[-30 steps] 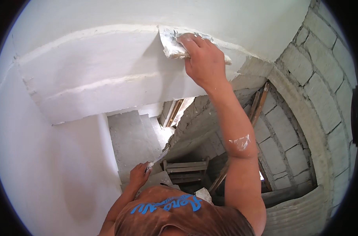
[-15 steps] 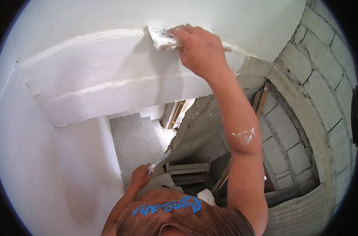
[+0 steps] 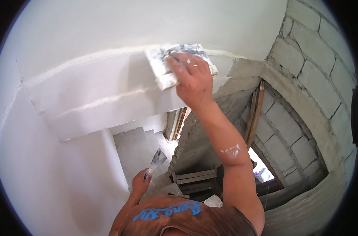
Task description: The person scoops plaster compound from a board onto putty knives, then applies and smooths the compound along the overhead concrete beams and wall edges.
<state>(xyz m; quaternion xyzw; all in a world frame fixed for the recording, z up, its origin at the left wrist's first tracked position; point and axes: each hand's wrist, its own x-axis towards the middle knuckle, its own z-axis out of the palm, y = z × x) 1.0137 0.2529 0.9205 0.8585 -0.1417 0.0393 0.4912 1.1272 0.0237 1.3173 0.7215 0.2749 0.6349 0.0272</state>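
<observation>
In my right hand (image 3: 194, 80), raised high, is a flat rectangular plastering trowel (image 3: 157, 65) smeared white and grey. Its plate lies over the white wall band (image 3: 120, 74), just below a raised white plaster ridge (image 3: 88, 58); whether it presses on the surface is hard to tell. Lower down, my left hand (image 3: 140, 183) grips the handle of a putty knife (image 3: 159, 158), whose grey, tapered blade points up and away from the wall. White plaster marks show on my right fingers and near my right elbow.
Below the band, grey concrete stairs (image 3: 131, 151) drop away. A wooden step frame (image 3: 194, 177) stands down there. Timber pieces (image 3: 253, 114) lean by a block wall (image 3: 320, 55) on the right. Corrugated sheeting (image 3: 305, 214) lies at lower right.
The trowel has come down from the ridge onto the wall band and now shows its broad face. The putty knife's blade has turned upward. The view has shifted slightly.
</observation>
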